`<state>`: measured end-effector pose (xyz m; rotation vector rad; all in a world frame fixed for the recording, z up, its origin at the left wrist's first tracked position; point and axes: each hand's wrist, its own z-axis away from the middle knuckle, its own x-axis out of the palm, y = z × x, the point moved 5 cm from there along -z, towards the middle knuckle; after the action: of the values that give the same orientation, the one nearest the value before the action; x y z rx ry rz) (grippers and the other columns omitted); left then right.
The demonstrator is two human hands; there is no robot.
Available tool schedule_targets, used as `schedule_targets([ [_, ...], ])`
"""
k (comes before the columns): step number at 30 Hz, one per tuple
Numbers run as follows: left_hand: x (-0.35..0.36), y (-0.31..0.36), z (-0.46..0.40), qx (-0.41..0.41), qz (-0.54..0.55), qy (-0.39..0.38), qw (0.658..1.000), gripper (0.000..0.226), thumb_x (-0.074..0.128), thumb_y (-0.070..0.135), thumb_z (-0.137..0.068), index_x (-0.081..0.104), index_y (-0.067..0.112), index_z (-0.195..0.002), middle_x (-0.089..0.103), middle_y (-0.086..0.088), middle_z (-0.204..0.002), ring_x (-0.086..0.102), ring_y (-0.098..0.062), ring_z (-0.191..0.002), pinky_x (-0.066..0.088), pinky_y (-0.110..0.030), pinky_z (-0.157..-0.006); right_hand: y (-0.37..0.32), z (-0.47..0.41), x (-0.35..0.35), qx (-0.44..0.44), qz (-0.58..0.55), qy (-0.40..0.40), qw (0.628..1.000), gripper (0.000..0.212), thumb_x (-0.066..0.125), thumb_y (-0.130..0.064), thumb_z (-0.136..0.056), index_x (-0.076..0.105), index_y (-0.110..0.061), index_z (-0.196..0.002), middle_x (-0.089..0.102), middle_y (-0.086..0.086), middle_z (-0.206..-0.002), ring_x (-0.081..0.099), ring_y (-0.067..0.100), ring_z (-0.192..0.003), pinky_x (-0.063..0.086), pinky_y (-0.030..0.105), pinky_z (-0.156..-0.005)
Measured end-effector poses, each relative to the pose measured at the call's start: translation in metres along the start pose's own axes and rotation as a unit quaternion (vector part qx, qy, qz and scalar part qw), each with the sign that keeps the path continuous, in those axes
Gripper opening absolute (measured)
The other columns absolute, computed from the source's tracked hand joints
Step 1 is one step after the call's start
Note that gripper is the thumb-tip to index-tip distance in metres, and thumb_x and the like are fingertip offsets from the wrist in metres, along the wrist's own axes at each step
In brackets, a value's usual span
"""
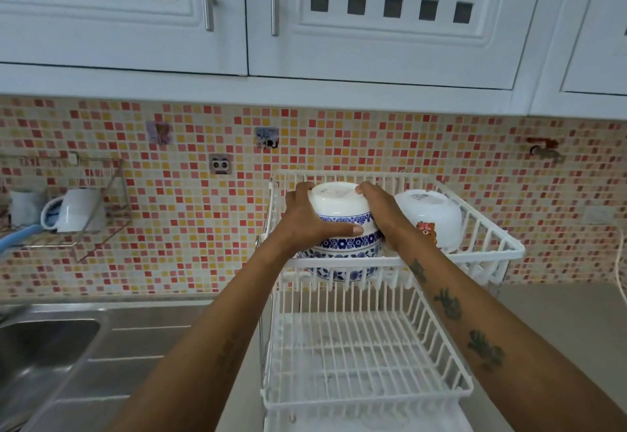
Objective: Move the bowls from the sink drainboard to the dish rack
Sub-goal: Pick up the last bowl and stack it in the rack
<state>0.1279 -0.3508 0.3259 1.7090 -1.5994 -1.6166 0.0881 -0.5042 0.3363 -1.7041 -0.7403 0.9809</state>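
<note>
Item: blue-patterned bowl [342, 214], inverted, atop second blue-patterned bowl [342, 262] in upper tier of white dish rack [475, 255].
Grip: left hand [305, 217] and right hand [383, 214] both closed on top bowl, opposite sides.
Neighbour: white bowl with bear print [431, 217], inverted, just beside on right.
Drainboard [135, 346]: no bowls visible.
Handling advice: seat rims concentric; release one hand at a time; avoid knocking neighbour; check stack stable on wires.
</note>
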Motion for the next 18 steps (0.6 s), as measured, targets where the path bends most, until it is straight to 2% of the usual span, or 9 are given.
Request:
schedule_targets([
  [4,0.0,0.0,-0.001,-0.011,-0.003,-0.009,1.0,0.113,0.092,0.042,-0.054,0.025,0.022,-0.142,0.03,0.0,-0.136,0.041,-0.019,-0.127,0.046,-0.039,-0.107,-0.001,0.003,0.0,-0.006,0.021,0.008,1.0,0.038,0.04,-0.057,-0.068,0.056,-0.026,-0.084,0.066,0.011,-0.105,0.063,0.032,-0.099,0.047,0.051,-0.095],
  [7,0.0,-0.001,-0.001,-0.035,0.004,-0.021,0.999,0.116,0.093,0.044,-0.051,0.025,0.023,-0.143,0.03,0.001,-0.138,0.04,-0.019,-0.129,0.045,-0.041,-0.107,-0.004,0.004,0.0,-0.018,0.035,0.015,0.999,0.035,0.038,-0.055,-0.072,0.055,-0.026,-0.08,0.066,0.013,-0.103,0.063,0.033,-0.099,0.046,0.05,-0.093],
  [9,0.0,0.0,0.001,-0.05,0.0,-0.018,0.999,0.121,0.091,0.057,-0.042,0.028,0.029,-0.141,0.036,0.002,-0.138,0.044,-0.02,-0.128,0.047,-0.044,-0.105,-0.007,0.004,0.0,-0.026,0.05,0.025,0.998,0.036,0.036,-0.053,-0.077,0.056,-0.023,-0.077,0.066,0.014,-0.1,0.062,0.033,-0.095,0.047,0.047,-0.089],
  [12,0.002,-0.008,-0.003,-0.059,-0.015,-0.006,0.998,0.126,0.084,0.075,-0.03,0.033,0.034,-0.138,0.047,0.003,-0.136,0.048,-0.024,-0.127,0.049,-0.047,-0.102,-0.006,0.006,-0.004,-0.036,0.099,0.065,0.992,0.044,0.032,-0.047,-0.091,0.061,-0.014,-0.083,0.065,0.013,-0.09,0.06,0.03,-0.084,0.041,0.036,-0.073],
  [14,0.001,0.005,0.008,-0.059,-0.038,-0.022,0.997,0.129,0.083,0.074,-0.039,0.026,0.028,-0.145,0.04,-0.002,-0.145,0.04,-0.029,-0.136,0.043,-0.049,-0.108,-0.004,0.009,-0.011,-0.031,0.115,0.114,0.986,0.048,0.032,-0.045,-0.094,0.065,-0.011,-0.09,0.065,0.01,-0.088,0.059,0.026,-0.08,0.039,0.031,-0.068],
  [16,-0.001,0.02,0.022,-0.069,-0.076,-0.054,0.993,0.123,0.081,0.062,-0.06,0.012,0.018,-0.153,0.021,-0.01,-0.158,0.024,-0.033,-0.146,0.031,-0.048,-0.117,-0.005,0.016,-0.014,-0.036,0.128,0.148,0.98,0.048,0.032,-0.04,-0.096,0.066,-0.007,-0.095,0.067,0.014,-0.093,0.058,0.025,-0.078,0.038,0.03,-0.067],
  [18,-0.007,0.028,0.034,-0.085,-0.107,-0.067,0.988,0.117,0.074,0.053,-0.076,-0.001,0.009,-0.155,0.007,-0.017,-0.162,0.013,-0.034,-0.15,0.025,-0.045,-0.12,-0.008,0.023,-0.016,-0.043,0.144,0.163,0.975,0.047,0.031,-0.035,-0.098,0.065,-0.002,-0.101,0.067,0.02,-0.102,0.056,0.028,-0.081,0.039,0.03,-0.07],
])
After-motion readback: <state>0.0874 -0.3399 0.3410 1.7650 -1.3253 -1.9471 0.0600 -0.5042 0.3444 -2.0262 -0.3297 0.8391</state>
